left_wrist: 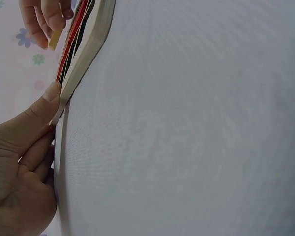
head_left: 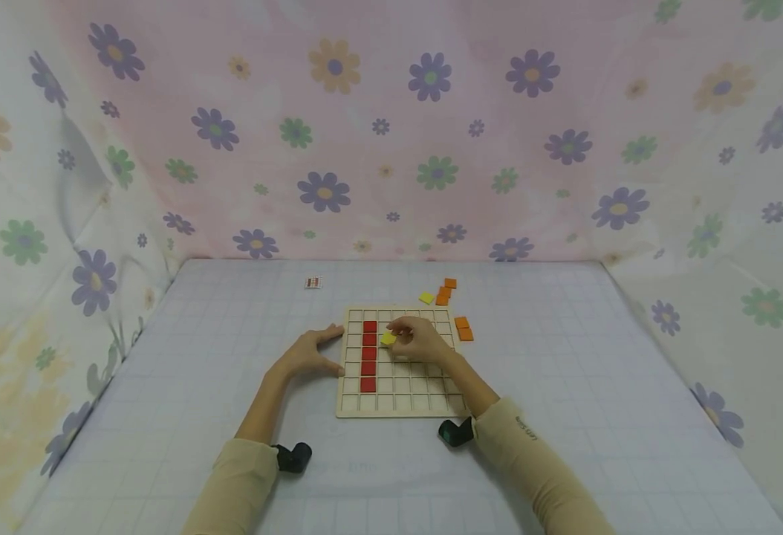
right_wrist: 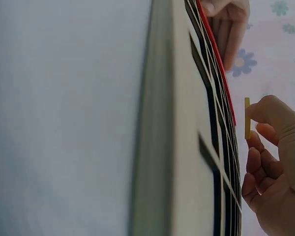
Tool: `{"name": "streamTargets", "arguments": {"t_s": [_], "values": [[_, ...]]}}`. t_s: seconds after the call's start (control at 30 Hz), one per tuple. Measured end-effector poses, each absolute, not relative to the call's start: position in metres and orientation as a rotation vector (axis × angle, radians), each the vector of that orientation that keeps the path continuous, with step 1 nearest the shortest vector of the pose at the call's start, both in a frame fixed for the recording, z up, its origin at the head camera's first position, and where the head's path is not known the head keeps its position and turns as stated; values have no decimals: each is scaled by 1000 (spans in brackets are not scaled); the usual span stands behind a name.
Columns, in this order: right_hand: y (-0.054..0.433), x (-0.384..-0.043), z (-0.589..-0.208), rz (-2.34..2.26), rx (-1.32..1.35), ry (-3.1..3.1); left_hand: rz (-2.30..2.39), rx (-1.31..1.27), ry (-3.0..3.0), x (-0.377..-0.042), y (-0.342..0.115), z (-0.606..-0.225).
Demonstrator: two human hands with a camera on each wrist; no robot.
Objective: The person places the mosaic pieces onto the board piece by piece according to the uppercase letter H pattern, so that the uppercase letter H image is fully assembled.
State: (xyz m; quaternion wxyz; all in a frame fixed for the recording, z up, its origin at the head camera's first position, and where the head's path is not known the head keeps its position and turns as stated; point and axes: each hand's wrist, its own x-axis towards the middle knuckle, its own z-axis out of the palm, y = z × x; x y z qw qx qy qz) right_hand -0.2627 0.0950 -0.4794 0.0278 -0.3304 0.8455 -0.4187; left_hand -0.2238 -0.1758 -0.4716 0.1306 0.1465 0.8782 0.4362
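A wooden grid board (head_left: 405, 408) lies on the table, with a column of several red square tiles (head_left: 368, 354) in its left part. My right hand (head_left: 421, 342) pinches a yellow square tile (head_left: 388, 339) between thumb and fingers, just right of the upper red tiles. In the right wrist view that yellow tile (right_wrist: 247, 118) stands on edge above the board's surface. My left hand (head_left: 309, 352) rests at the board's left edge with thumb and fingers spread. The left wrist view shows the thumb (left_wrist: 51, 93) touching the board's side.
Beyond the board's top right corner lie another yellow tile (head_left: 426, 298) and several orange tiles (head_left: 444, 292). Two more orange tiles (head_left: 463, 328) sit beside its right edge. A small printed card (head_left: 313, 282) lies at the back left. Flowered cloth (head_left: 391, 148) walls surround the table.
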Motion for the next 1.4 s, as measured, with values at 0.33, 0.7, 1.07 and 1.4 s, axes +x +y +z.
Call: {"name": "streamTargets", "arguments": {"t_s": [0.33,0.7,1.07,1.4], "values": [[84,-256,-475,-1127,-1048,2533,1279,423,2542,-225,-175,-474],[82,-253,-478,-1153,-1070,2540,1286,409,2534,-225,-176,-474],[86,-248,-476,-1169,-1030,2562,1284,420,2545,-224,-176,-474],[83,-245,-477,-1160,-1017,2575,1279,404,2552,-225,-176,-476]]}}
